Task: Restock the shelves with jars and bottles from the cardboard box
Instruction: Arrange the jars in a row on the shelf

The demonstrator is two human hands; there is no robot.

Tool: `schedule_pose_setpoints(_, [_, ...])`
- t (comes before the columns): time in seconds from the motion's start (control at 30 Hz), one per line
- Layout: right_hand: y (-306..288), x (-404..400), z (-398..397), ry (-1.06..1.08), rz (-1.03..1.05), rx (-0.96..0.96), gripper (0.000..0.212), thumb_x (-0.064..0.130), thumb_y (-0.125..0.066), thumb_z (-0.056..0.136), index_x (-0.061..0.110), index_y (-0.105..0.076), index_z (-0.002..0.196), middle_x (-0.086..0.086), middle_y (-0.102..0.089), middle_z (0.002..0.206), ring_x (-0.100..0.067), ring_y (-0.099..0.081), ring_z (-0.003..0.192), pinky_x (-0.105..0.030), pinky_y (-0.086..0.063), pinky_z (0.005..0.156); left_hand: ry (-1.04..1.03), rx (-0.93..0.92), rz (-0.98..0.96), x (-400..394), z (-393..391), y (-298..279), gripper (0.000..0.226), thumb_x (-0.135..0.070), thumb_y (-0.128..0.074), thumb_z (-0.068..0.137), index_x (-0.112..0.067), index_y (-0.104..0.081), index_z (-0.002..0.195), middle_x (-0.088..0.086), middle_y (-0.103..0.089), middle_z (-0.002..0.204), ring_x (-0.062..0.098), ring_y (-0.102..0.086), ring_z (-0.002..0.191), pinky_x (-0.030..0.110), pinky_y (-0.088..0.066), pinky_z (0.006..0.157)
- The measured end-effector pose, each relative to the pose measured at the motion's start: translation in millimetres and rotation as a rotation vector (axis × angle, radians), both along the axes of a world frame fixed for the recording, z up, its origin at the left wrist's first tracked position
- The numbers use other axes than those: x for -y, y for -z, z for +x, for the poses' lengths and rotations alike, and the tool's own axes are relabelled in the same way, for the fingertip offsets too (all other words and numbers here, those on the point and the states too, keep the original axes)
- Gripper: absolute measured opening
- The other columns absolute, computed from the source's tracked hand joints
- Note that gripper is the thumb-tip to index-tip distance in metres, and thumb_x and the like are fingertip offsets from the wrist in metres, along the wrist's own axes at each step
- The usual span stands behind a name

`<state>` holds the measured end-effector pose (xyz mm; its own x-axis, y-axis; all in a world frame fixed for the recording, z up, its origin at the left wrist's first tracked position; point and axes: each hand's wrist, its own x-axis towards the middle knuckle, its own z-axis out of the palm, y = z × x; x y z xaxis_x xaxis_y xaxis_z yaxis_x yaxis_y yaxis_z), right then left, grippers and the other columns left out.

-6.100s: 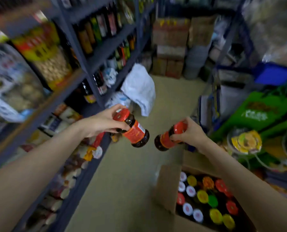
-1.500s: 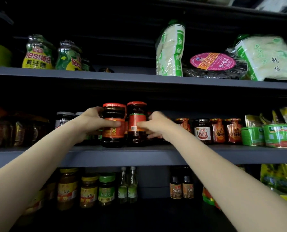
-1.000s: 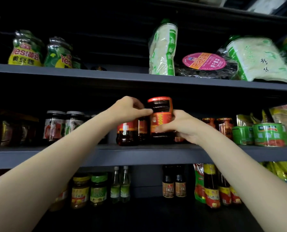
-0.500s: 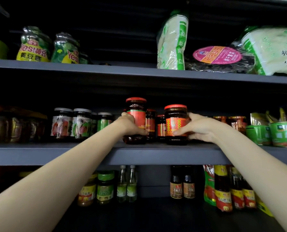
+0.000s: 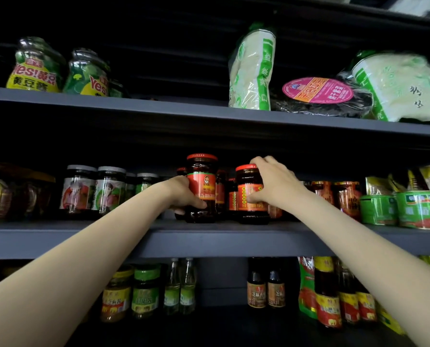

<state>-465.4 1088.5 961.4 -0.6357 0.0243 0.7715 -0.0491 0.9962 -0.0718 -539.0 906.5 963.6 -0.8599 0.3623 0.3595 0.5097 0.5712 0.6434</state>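
Left hand (image 5: 184, 195) grips the lower body of a tall dark glass jar with red lid and red label (image 5: 201, 187), thumb across the front near its base. Right hand (image 5: 274, 182) holds a shorter dark glass jar with red lid and orange-red label (image 5: 251, 194), fingers curled over the lid, thumb pressed on the label. Both jars stand upright near the front edge of the grey metal middle shelf (image 5: 209, 240), close together but apart.

Change: half a second ago the right hand lay low along the short jar's side; now it sits on top of the lid. The left hand's grip is unchanged. A second ago the short jar was raised; now its base is on the shelf.

Judgement: both jars are placed; only facing or pushing back to the red-labelled jars behind (image 5: 231, 196) remains before release. The cardboard box is out of view.

Clear glass jars with grey lids (image 5: 93, 190) to the left, green tins (image 5: 404, 209) far right.
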Motion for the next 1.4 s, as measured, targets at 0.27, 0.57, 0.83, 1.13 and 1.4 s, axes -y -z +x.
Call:
schedule_pose_setpoints(0.27, [-15, -6, -38, 0.125, 0.137, 0.127, 0.071, 0.017, -0.077, 0.075, 0.007, -0.040, 0.135, -0.014, -0.049, 0.128, -0.031, -0.051, 0.117, -0.037, -0.047, 0.091, -0.045, -0.113, -0.053, -2, -9, 3, 0.045, -0.022, -0.071, 0.079, -0.009, -0.055, 0.119, 0.010, -0.061, 0.118, 0.025, -0.059, 0.108, 0.037, -0.051, 0.093])
schedule_pose_setpoints(0.57, [-21, -7, -61, 0.180, 0.225, 0.146, 0.059, 0.007, -0.066, 0.084, 0.007, -0.039, 0.137, -0.016, -0.055, 0.122, -0.028, -0.063, 0.097, -0.031, -0.052, 0.072, -0.077, -0.180, -0.143, -2, -13, 4, 0.050, -0.031, -0.069, 0.081, -0.011, -0.050, 0.123, 0.009, -0.059, 0.119, 0.025, -0.058, 0.108, 0.039, -0.050, 0.095])
schedule_pose_setpoints(0.83, [-16, 14, -48, -0.052, -0.025, 0.103, 0.044, 0.012, -0.058, 0.090, 0.005, -0.045, 0.131, -0.015, -0.051, 0.128, -0.029, -0.059, 0.106, -0.034, -0.053, 0.085, -0.015, -0.051, -0.019, 6, -11, 2, 0.038, -0.007, -0.065, 0.084, -0.007, -0.050, 0.119, 0.013, -0.059, 0.113, 0.028, -0.061, 0.104, 0.035, -0.052, 0.088])
schedule_pose_setpoints(1.13, [-6, 48, -52, -0.509, -0.703, 0.556, 0.052, 0.011, -0.071, 0.080, 0.012, -0.049, 0.127, -0.008, -0.056, 0.128, -0.022, -0.051, 0.122, -0.036, -0.044, 0.096, 0.012, 0.053, 0.151, 11, -7, 1, 0.031, 0.012, -0.049, 0.085, -0.008, -0.060, 0.106, 0.010, -0.061, 0.088, 0.014, -0.059, 0.075, 0.018, -0.052, 0.059])
schedule_pose_setpoints(1.4, [-8, 28, -45, -0.301, -0.721, 0.291, 0.069, 0.022, -0.085, 0.062, 0.010, -0.050, 0.120, -0.008, -0.061, 0.113, -0.022, -0.061, 0.101, -0.035, -0.054, 0.081, -0.177, -0.163, 0.252, 19, -19, -2, 0.024, -0.002, -0.049, 0.091, -0.006, -0.065, 0.108, 0.012, -0.064, 0.113, 0.023, -0.062, 0.095, 0.032, -0.051, 0.084])
